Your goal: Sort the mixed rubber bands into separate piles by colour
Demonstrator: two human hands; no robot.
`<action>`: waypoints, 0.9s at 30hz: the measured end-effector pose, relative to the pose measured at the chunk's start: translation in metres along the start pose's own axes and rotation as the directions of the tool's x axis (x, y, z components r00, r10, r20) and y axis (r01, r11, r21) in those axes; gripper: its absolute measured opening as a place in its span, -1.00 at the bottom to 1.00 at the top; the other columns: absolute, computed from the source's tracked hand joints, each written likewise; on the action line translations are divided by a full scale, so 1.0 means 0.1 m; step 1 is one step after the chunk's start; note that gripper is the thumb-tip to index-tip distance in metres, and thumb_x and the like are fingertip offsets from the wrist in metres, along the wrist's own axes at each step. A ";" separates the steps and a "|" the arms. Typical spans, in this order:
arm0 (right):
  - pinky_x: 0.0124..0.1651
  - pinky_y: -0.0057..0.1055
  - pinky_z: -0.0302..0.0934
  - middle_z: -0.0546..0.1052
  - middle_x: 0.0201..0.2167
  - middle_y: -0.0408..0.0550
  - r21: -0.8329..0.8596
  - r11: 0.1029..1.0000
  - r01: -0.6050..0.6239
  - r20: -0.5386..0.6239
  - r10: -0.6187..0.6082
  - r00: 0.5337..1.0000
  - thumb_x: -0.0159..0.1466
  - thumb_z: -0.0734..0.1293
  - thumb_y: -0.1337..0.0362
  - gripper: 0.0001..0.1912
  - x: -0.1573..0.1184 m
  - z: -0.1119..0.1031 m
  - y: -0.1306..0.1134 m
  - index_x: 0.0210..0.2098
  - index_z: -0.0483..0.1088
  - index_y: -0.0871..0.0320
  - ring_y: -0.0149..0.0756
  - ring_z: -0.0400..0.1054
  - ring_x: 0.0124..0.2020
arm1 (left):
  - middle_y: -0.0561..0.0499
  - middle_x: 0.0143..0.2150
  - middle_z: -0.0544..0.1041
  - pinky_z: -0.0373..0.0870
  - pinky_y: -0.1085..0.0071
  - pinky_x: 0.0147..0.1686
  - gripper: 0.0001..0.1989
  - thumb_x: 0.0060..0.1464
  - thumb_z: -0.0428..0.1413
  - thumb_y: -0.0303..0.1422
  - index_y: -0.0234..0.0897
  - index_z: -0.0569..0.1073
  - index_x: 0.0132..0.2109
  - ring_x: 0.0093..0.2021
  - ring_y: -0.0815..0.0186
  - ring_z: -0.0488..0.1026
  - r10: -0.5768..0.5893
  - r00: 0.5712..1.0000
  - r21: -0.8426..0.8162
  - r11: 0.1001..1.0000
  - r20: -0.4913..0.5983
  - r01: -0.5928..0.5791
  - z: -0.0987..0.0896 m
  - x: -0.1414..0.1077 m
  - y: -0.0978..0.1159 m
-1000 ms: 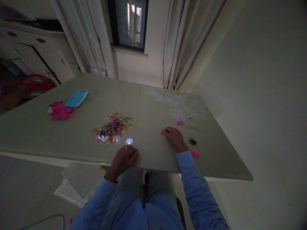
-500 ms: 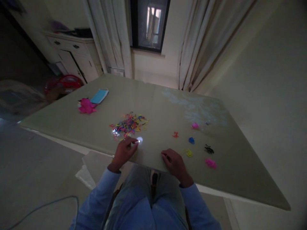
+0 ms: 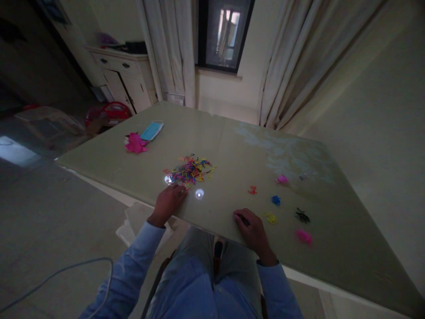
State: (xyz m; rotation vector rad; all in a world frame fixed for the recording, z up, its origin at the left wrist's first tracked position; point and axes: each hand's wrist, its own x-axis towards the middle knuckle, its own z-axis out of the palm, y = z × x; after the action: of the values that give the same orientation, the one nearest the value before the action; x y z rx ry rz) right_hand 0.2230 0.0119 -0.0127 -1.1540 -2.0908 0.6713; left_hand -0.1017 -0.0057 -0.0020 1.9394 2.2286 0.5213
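A person (image 3: 212,292) in blue sleeves (image 3: 128,261) sits at a grey-green table (image 3: 229,150) dotted with small coloured pieces, 12 o'clock being straight ahead. The right hand (image 3: 250,226) rests near the table's edge at 2 o'clock, fingers curled into a narrow grip; whether anything lies inside cannot be told. A bright pink cluster (image 3: 304,237) sits at that hand's 3 o'clock, with a yellow cluster (image 3: 271,218) just beside the hand at its 2 o'clock. Black pieces (image 3: 302,215) lie at 12 o'clock from the pink.

The left hand (image 3: 168,201) is at 11 o'clock from the seat, fingertips drawn close together at the near edge of a mixed heap (image 3: 191,169); its grip looks narrow, though no pinched piece can be made out. Past the yellow, toward 12 o'clock, is a blue cluster (image 3: 276,200), with a few red pieces (image 3: 253,190) at its 10 o'clock. The mixed heap spreads at 11 o'clock from the seat, tangled in several colours. A second pink cluster (image 3: 282,179) lies beyond the blue, between 12 and 1 o'clock.

Farther off, a crumpled magenta item (image 3: 136,143) lies at the heap's 10 o'clock, beside a light-blue face mask (image 3: 152,131). A white cabinet (image 3: 131,84) stands at 11 o'clock, and a dark-framed window (image 3: 221,33) at 12.
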 end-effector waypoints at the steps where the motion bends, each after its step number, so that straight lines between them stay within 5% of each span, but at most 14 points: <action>1: -0.26 -0.39 0.30 0.55 -0.35 -0.03 0.001 1.000 -0.001 0.000 0.001 1.000 0.33 0.26 0.24 -0.84 0.00 0.00 0.01 -0.27 0.47 0.13 -0.27 0.44 -0.33 | -0.10 -0.07 0.54 0.39 0.34 -0.21 -0.72 0.25 -0.01 -0.24 -0.18 0.56 -0.06 -0.12 0.15 0.50 0.008 1.000 0.013 1.000 0.007 -0.008 0.01 0.01 0.00; 7: -0.21 -0.38 0.30 0.56 -0.34 -0.03 0.006 1.000 -0.012 -0.001 0.012 1.000 0.33 0.26 0.23 -0.83 0.01 0.00 0.00 -0.27 0.47 0.13 -0.26 0.45 -0.30 | -0.08 -0.07 0.51 0.36 0.39 -0.23 -0.73 0.27 -0.03 -0.27 -0.13 0.55 -0.08 -0.13 0.20 0.48 0.046 0.998 0.075 0.996 0.034 -0.049 0.02 0.00 -0.02; 16: -0.23 -0.39 0.30 0.56 -0.36 -0.03 -0.002 1.000 -0.009 -0.015 0.009 1.000 0.32 0.26 0.22 -0.82 0.01 -0.01 -0.03 -0.29 0.48 0.14 -0.27 0.45 -0.32 | -0.10 -0.02 0.49 0.34 0.38 -0.26 -0.74 0.27 -0.06 -0.35 -0.18 0.53 -0.09 -0.14 0.20 0.47 -0.060 0.998 0.069 0.996 0.014 0.059 0.02 0.01 0.11; 21: -0.23 -0.37 0.31 0.56 -0.35 -0.02 0.005 1.000 -0.012 -0.010 0.012 1.000 0.33 0.25 0.22 -0.82 0.02 -0.01 -0.04 -0.29 0.47 0.13 -0.25 0.45 -0.31 | -0.12 -0.10 0.49 0.34 0.33 -0.25 -0.79 0.22 -0.03 -0.37 -0.22 0.52 -0.20 -0.18 0.20 0.43 -0.084 0.994 -0.165 0.984 -0.075 0.070 0.04 0.01 0.10; 24: -0.25 -0.37 0.31 0.56 -0.36 -0.02 0.013 1.000 -0.010 -0.016 0.010 1.000 0.33 0.25 0.22 -0.82 0.01 -0.01 -0.03 -0.29 0.47 0.12 -0.25 0.45 -0.32 | -0.05 -0.27 0.48 0.34 0.34 -0.24 -0.83 0.16 0.06 -0.27 -0.24 0.48 -0.30 -0.23 0.24 0.39 -0.153 0.979 -0.541 0.839 -0.134 0.057 0.00 -0.01 0.13; 27: -0.25 -0.38 0.30 0.56 -0.36 -0.03 0.019 1.000 -0.016 -0.015 0.017 1.000 0.33 0.25 0.23 -0.83 0.01 -0.01 -0.02 -0.29 0.47 0.12 -0.26 0.44 -0.33 | 0.08 -0.45 0.35 0.23 0.46 -0.46 -0.71 0.07 0.16 -0.10 -0.26 0.40 -0.34 -0.47 0.41 0.24 -0.223 0.970 -0.907 0.382 0.096 0.177 -0.08 -0.09 0.31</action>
State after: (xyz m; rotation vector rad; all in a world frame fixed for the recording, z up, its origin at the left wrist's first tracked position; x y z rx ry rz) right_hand 0.2223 0.0119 -0.0107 -1.1637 -2.0600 0.6858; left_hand -0.0735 -0.0127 0.0151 1.0164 1.5102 1.3858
